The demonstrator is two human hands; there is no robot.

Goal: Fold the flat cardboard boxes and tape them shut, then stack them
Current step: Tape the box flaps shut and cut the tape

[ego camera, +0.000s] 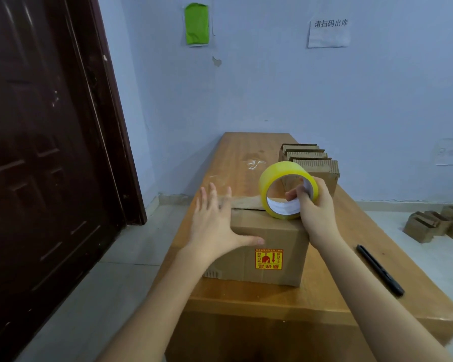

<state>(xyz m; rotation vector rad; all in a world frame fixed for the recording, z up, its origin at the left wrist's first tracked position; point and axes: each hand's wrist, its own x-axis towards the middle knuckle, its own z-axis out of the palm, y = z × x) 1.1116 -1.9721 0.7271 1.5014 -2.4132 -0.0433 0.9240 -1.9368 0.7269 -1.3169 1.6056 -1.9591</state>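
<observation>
Wooden table (249,152): left hand (215,223) flat on cardboard box (270,239), right hand (315,205) gripping tape roll (285,176).

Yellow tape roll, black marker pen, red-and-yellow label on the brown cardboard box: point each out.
Yellow tape roll (277,169): head view, outer band, top.
Black marker pen (379,270): head view, mid-barrel.
Red-and-yellow label (269,259): head view, centre.
</observation>
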